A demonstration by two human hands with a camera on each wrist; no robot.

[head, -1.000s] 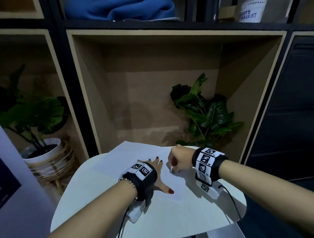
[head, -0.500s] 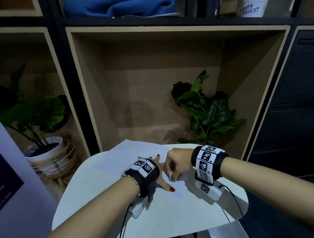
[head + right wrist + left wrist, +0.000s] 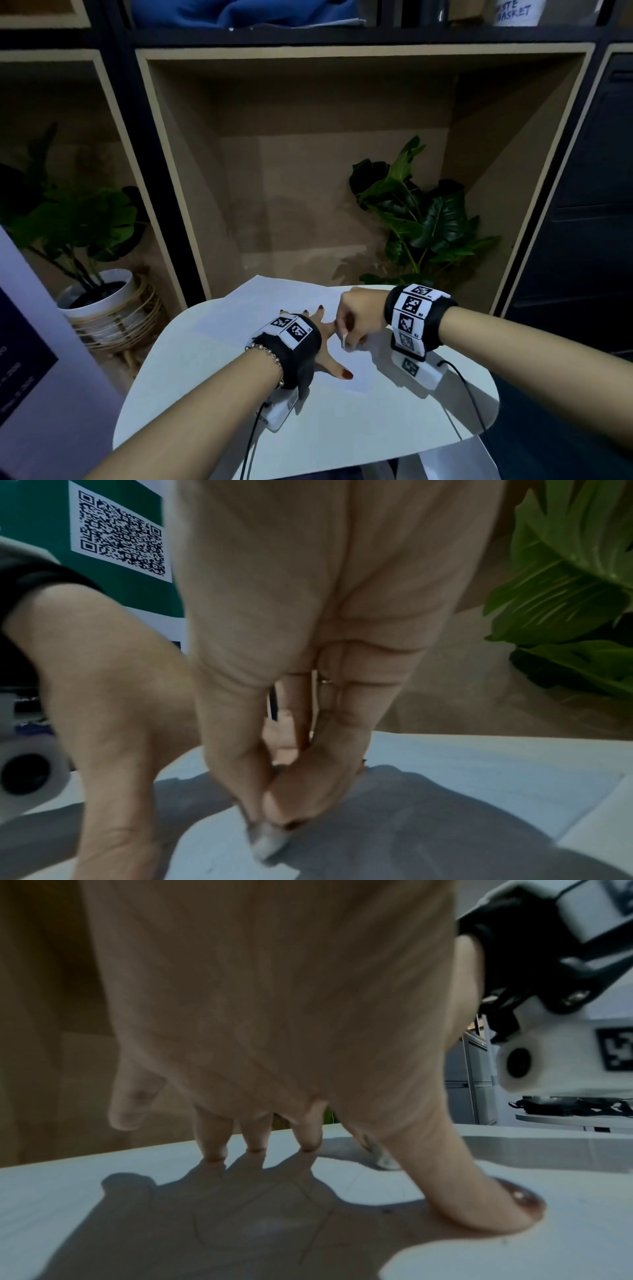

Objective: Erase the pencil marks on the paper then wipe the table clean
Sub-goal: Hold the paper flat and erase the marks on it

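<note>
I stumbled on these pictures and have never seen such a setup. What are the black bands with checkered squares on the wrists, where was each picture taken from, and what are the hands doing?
No machine here: a person works with bare hands, filmed by three worn cameras. The bands strap a small camera under each wrist; the squares are printed markers.

The wide picture comes from a head camera looking down. The other two look along each hand from the wrist.

On the white table lies a sheet of paper. The left hand is spread flat on it, fingertips and thumb pressing down, as the left wrist view shows, with faint pencil lines beneath it.

The right hand pinches a small white eraser, its tip on the paper, close beside the left hand.

Behind the table stand shelves and potted plants.
</note>
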